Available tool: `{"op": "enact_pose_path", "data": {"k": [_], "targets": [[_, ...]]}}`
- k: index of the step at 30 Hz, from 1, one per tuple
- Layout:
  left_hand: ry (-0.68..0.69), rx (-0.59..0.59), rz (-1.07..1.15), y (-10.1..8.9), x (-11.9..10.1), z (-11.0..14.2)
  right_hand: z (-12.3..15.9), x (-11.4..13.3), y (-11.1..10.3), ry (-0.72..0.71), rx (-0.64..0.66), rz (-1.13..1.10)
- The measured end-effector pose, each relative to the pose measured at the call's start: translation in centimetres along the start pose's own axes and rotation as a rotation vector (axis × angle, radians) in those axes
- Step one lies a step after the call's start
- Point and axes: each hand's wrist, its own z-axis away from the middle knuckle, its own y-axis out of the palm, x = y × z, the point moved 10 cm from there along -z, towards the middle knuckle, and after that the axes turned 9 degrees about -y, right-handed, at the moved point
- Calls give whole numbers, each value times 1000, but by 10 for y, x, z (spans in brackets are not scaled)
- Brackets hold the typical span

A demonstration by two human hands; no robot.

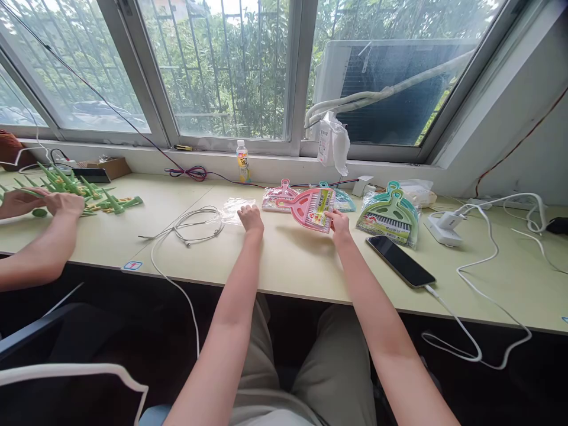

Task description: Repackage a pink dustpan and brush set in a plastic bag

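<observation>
My right hand (338,225) grips the wide end of a pink mini dustpan-and-brush set (308,208), which is tilted above the table with its handle pointing left. A printed label and pale bristles show on the set. At the right edge of a crumpled clear plastic bag (231,210), my left hand (251,218) has its fingers curled down onto the film; the fingertips are partly hidden. Behind the held set lie another pink dustpan set (284,192) and a teal one (344,200). A green bagged dustpan set (390,219) stands right of my right hand.
A co-worker's hands (62,204) handle green plastic pieces (113,201) at the left. A coiled cable (199,228) lies left of my left hand. A phone (400,260), a power strip (444,229) and white cords are at the right. A bottle (243,161) stands by the window.
</observation>
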Motion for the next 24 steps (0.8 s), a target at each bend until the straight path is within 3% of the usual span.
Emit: {"op": "enact_pose_path", "data": {"k": [7,16,20,22,24], "targets": [[85,74,-9,12,-7,4,1,-4,5,1,47,18],[-183,125,73,20,25,-7,4,-6,9,29,68,9],[-157,-34,153,-3,21,-5,4,-5,10,29,66,4],[-85,-120,171,-15,10,-1,3,-5,9,36,60,1],[2,-129,178,-17,-3,4,3,-6,6,47,37,2]]}}
